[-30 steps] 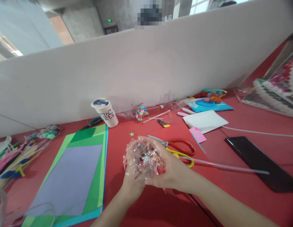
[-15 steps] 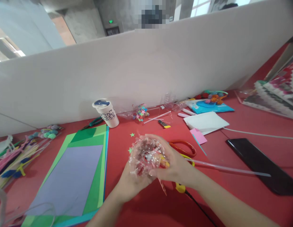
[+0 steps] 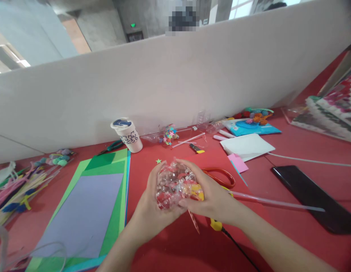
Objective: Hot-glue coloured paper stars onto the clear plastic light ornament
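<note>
Between my two palms is a shiny clear bundle [image 3: 175, 186] that looks like crinkled plastic, with red showing through and a yellow-orange bit at its right. My left hand [image 3: 151, 206] cups it from the left and below. My right hand [image 3: 211, 196] wraps its right side, thumb pressed across the front. A spotted reddish strip [image 3: 194, 222] shows under the bundle. Red-handled scissors [image 3: 221, 176] lie just behind my right hand. A yellow tool end [image 3: 216, 224] with a black cord is below that wrist. One green star [image 3: 158, 161] rests beyond my left fingers.
Coloured paper sheets [image 3: 79, 215] lie at left, near pliers [image 3: 111, 146] and a white cup [image 3: 127, 136]. Behind are a cutter [image 3: 196, 148] and star confetti [image 3: 170, 135]. At right are a glue stick [image 3: 277, 201], white paper [image 3: 247, 147] and a black phone [image 3: 314, 200].
My left hand has come up around the left side of the bundle, which looks turned and squeezed. A second green star beside it is now out of sight.
</note>
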Demonstrator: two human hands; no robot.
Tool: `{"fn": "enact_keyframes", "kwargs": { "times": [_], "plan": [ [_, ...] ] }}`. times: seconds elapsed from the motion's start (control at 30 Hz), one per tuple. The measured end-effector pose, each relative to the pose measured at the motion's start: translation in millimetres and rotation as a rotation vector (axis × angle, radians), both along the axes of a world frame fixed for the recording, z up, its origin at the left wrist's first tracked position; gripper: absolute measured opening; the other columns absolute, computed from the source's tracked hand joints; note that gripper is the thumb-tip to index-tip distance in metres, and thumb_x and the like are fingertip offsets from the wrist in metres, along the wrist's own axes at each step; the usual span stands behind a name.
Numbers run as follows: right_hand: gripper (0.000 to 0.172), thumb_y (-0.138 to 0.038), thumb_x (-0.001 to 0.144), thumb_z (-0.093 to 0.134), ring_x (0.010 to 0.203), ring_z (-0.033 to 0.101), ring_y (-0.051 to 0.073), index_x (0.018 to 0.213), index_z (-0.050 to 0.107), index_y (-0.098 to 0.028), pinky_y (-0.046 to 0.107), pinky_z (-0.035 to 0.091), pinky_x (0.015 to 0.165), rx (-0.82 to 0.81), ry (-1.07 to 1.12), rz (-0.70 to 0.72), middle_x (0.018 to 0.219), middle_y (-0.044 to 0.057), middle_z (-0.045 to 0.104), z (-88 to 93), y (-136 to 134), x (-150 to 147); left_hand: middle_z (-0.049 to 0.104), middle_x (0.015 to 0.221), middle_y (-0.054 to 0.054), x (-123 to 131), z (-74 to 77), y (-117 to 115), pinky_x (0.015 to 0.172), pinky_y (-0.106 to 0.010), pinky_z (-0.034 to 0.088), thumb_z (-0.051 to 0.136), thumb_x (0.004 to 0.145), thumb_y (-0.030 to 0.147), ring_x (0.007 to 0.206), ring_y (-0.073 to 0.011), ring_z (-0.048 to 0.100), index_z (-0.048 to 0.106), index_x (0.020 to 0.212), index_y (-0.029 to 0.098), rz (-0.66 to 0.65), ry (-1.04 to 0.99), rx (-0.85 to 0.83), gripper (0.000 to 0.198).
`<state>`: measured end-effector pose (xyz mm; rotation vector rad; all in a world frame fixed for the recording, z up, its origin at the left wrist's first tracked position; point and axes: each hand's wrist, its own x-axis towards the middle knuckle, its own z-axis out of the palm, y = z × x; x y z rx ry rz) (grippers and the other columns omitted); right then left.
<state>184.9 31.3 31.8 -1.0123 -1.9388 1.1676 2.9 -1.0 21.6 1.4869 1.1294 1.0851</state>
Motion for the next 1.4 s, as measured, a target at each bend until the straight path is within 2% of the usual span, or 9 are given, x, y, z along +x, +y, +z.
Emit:
{"fn": "enact_keyframes", "kwargs": {
  "times": [0.17, 0.4, 0.63, 0.87, 0.97, 1.1, 1.23, 1.33, 1.4],
  "plan": [
    [0.084, -0.029, 0.070, 0.068, 0.133, 0.039, 0.031, 0.143, 0.027, -0.028, 0.054, 0.036, 0.107, -0.002, -0.062, 0.001, 0.147, 0.011, 0.039, 2.3, -1.8, 2.9, 0.053, 0.128, -0.006, 1.6, -4.3, 3.4, 0.091, -0.036, 0.052, 0.078, 0.068, 0.014, 0.112, -0.0249, 0.058, 0.033, 0.134, 0.035, -0.055, -0.083, -0.019, 0.082],
    [0.091, -0.034, 0.070, 0.071, 0.138, 0.034, 0.030, 0.147, 0.022, -0.029, 0.052, 0.034, 0.110, -0.088, -0.103, 0.050, 0.153, 0.008, 0.030, 11.6, -1.9, 11.4, 0.050, 0.134, -0.007, 2.2, -8.4, 2.0, 0.095, -0.038, 0.049, 0.079, 0.067, 0.016, 0.119, -0.0271, 0.054, 0.033, 0.132, 0.035, -0.096, -0.206, -0.085, 0.081],
    [0.089, -0.032, 0.069, 0.074, 0.139, 0.032, 0.028, 0.145, 0.028, -0.028, 0.050, 0.029, 0.112, -0.117, -0.020, 0.125, 0.152, 0.007, 0.034, 4.6, -7.5, 3.8, 0.054, 0.126, -0.008, 2.0, -22.7, -9.6, 0.093, -0.039, 0.049, 0.082, 0.062, 0.024, 0.113, -0.0265, 0.058, 0.040, 0.123, 0.028, -0.016, -0.307, -0.115, 0.074],
    [0.048, -0.034, 0.078, 0.063, 0.118, 0.056, 0.026, 0.124, 0.052, -0.025, 0.049, 0.043, 0.101, -0.162, 0.128, -0.030, 0.128, 0.009, 0.059, -18.7, -18.3, -22.4, 0.050, 0.129, -0.011, 4.8, -27.3, -23.1, 0.093, -0.041, 0.048, 0.080, 0.063, 0.020, 0.118, -0.0282, 0.054, 0.040, 0.121, 0.026, 0.009, -0.309, -0.216, 0.071],
    [0.036, -0.034, 0.080, 0.060, 0.113, 0.059, 0.024, 0.115, 0.058, -0.025, 0.046, 0.044, 0.100, -0.146, 0.207, -0.086, 0.122, 0.007, 0.063, -20.9, -28.0, -31.3, 0.046, 0.132, -0.012, 9.5, -27.4, -27.0, 0.095, -0.042, 0.047, 0.080, 0.063, 0.020, 0.115, -0.0271, 0.056, 0.034, 0.126, 0.026, 0.052, -0.272, -0.185, 0.078],
    [0.036, -0.043, 0.085, 0.053, 0.120, 0.053, 0.025, 0.116, 0.060, -0.025, 0.046, 0.040, 0.105, -0.182, 0.303, -0.180, 0.129, 0.007, 0.059, -17.1, -37.3, -36.5, 0.047, 0.130, -0.012, 14.6, -32.4, -27.3, 0.094, -0.041, 0.047, 0.078, 0.063, 0.021, 0.113, -0.0266, 0.057, 0.034, 0.126, 0.025, 0.084, -0.236, -0.135, 0.078],
    [0.040, -0.049, 0.087, 0.049, 0.103, 0.064, 0.025, 0.116, 0.061, -0.024, 0.044, 0.051, 0.091, -0.319, 0.390, -0.243, 0.113, 0.007, 0.066, -13.2, -41.6, -39.9, 0.053, 0.123, -0.012, 17.9, -35.4, -29.1, 0.093, -0.041, 0.047, 0.077, 0.065, 0.024, 0.112, -0.0277, 0.057, 0.040, 0.119, 0.022, 0.075, -0.229, -0.143, 0.066],
    [0.042, -0.050, 0.086, 0.049, 0.093, 0.067, 0.024, 0.113, 0.062, -0.021, 0.041, 0.056, 0.080, -0.416, 0.468, -0.262, 0.103, 0.008, 0.068, -15.0, -43.5, -44.1, 0.047, 0.132, -0.014, 19.9, -37.0, -32.2, 0.095, -0.041, 0.045, 0.079, 0.063, 0.026, 0.120, -0.0292, 0.051, 0.037, 0.123, 0.023, 0.066, -0.222, -0.103, 0.073],
    [0.041, -0.050, 0.086, 0.051, 0.096, 0.066, 0.024, 0.113, 0.062, -0.021, 0.039, 0.056, 0.078, -0.458, 0.527, -0.271, 0.108, 0.009, 0.067, -18.3, -44.2, -46.6, 0.042, 0.138, -0.015, 21.1, -38.0, -33.7, 0.097, -0.041, 0.045, 0.080, 0.060, 0.025, 0.125, -0.0300, 0.047, 0.035, 0.126, 0.023, 0.078, -0.206, -0.061, 0.079]
  ]
}}
